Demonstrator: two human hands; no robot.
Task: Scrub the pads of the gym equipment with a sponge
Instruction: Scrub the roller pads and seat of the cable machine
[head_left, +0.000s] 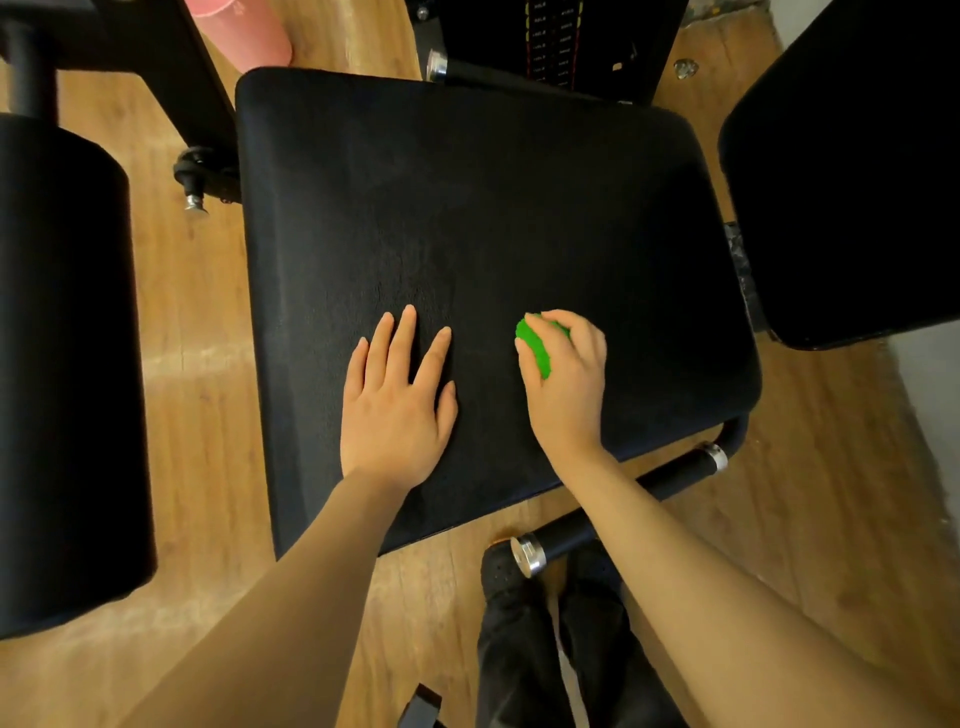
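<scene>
Sponge (537, 345) in right hand (569, 384), on pad (467, 208).

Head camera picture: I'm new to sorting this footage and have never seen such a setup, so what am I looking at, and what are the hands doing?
There is no machine here. A person wears a camera on the head, so you look down along their own arms. The big black square is a padded gym seat above a wooden floor. The left hand lies flat on the pad, fingers straight, holding nothing. The right hand has its grip curled round a green sponge, pressing it onto the pad. More black pads show at the left edge and the right edge.
</scene>
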